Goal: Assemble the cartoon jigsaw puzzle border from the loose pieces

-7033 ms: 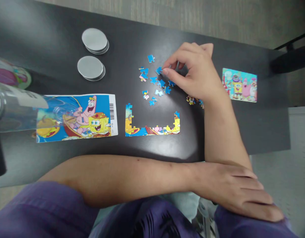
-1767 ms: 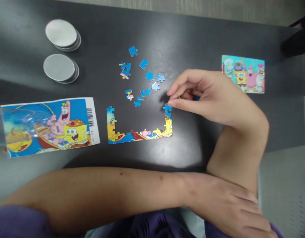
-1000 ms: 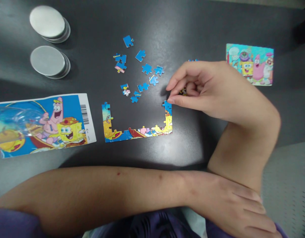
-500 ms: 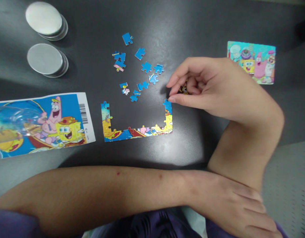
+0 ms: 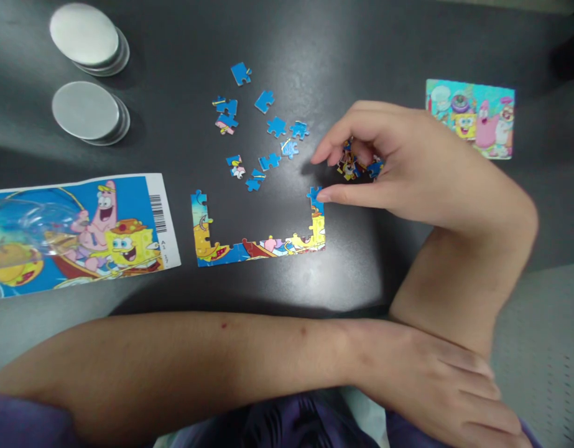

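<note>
My right hand (image 5: 408, 162) hovers over the right end of a partly joined jigsaw frame (image 5: 254, 250). Its thumb and index finger are apart with nothing between them, and the thumb tip touches or nearly touches the blue piece (image 5: 316, 195) topping the frame's right side. Under the curled fingers lies a pile of mixed puzzle pieces (image 5: 349, 167), partly hidden by the hand. The frame has a left side, a bottom row and a right side, with bare table inside. My left hand (image 5: 436, 379) lies across my right arm near the sleeve, fingers stretched out flat.
Several loose blue pieces (image 5: 276, 127) are scattered above the frame. A printed picture sheet (image 5: 128, 205) with clear plastic on it lies left. Two stacks of round discs (image 5: 84, 34) stand at the upper left. A cartoon card (image 5: 489, 118) sits at the right.
My right index finger has lifted away from the thumb, so the gap between them is wider. More of the pile beneath shows. The left hand has stayed put.
</note>
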### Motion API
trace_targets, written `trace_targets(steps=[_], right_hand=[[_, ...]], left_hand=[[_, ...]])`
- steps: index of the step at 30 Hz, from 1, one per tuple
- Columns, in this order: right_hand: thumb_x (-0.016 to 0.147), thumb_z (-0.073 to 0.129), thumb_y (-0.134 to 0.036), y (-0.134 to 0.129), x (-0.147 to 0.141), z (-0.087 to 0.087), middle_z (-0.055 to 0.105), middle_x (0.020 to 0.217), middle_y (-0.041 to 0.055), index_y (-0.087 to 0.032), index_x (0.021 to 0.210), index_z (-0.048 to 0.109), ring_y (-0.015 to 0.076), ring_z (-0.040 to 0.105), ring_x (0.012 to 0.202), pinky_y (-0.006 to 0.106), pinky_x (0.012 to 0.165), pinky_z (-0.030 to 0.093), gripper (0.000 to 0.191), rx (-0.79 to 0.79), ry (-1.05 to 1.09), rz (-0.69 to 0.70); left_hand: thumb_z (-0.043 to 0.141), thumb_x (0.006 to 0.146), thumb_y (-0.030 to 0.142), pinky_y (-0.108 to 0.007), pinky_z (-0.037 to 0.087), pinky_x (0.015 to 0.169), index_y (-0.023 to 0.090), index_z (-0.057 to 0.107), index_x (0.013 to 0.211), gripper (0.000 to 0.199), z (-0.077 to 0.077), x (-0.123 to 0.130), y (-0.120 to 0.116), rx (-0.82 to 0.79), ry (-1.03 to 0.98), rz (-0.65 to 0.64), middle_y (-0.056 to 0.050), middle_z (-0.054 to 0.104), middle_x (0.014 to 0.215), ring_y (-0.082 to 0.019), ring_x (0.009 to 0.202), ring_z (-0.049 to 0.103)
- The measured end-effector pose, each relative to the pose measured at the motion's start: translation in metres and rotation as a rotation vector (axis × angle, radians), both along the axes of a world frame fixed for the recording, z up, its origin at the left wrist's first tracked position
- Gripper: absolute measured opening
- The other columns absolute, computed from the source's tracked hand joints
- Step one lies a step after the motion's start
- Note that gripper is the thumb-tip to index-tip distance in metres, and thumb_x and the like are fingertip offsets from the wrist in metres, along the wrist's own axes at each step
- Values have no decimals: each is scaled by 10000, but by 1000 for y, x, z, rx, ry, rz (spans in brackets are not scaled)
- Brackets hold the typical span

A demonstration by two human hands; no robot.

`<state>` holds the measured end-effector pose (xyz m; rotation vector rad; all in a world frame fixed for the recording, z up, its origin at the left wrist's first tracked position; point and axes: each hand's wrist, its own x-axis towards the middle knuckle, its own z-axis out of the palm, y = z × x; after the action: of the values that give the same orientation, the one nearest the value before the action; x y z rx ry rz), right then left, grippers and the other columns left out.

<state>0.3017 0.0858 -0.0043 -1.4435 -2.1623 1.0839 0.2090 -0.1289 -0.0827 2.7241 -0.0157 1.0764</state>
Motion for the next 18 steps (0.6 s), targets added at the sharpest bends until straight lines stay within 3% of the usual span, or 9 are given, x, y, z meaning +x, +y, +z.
trace_targets(steps=[5, 10, 13, 18], right_hand=[[836, 1087, -479, 2, 0, -7, 855, 1140, 40, -448, 1011, 879, 382, 747, 1043, 629, 1022, 659, 274, 6, 16, 18], [787, 1117, -446, 3, 0, -9, 848, 1111, 27, -473, 1004, 901, 386, 738, 1020, 639, 1054, 646, 307, -17, 25, 4], [771, 1138, -406, 2, -1, -8, 838, 1092, 35, -458, 988, 915, 384, 743, 1025, 619, 1058, 626, 316, -34, 36, -21], [926, 1098, -455, -1, 0, -6, 830, 1069, 35, -423, 1062, 904, 361, 746, 1033, 581, 1014, 611, 239, -19, 44, -45]], left_hand=[[304, 1281, 165, -86, 460, 1078, 807, 908, 1270, 882, 7, -4, 7, -37, 20, -10, 2, 10, 1096, -55, 1144, 754], [255, 1282, 150, -86, 475, 1094, 780, 906, 1325, 907, 10, -7, 11, -45, 70, -53, -2, 23, 1110, -93, 1150, 727], [311, 1269, 153, -113, 484, 1088, 761, 893, 1247, 842, 4, -4, 3, -47, -6, 1, 0, 22, 1077, -93, 1119, 737], [328, 1244, 139, -104, 495, 1070, 771, 900, 1221, 853, 0, 3, -3, -43, -37, 20, 4, 5, 1068, -34, 1138, 798]])
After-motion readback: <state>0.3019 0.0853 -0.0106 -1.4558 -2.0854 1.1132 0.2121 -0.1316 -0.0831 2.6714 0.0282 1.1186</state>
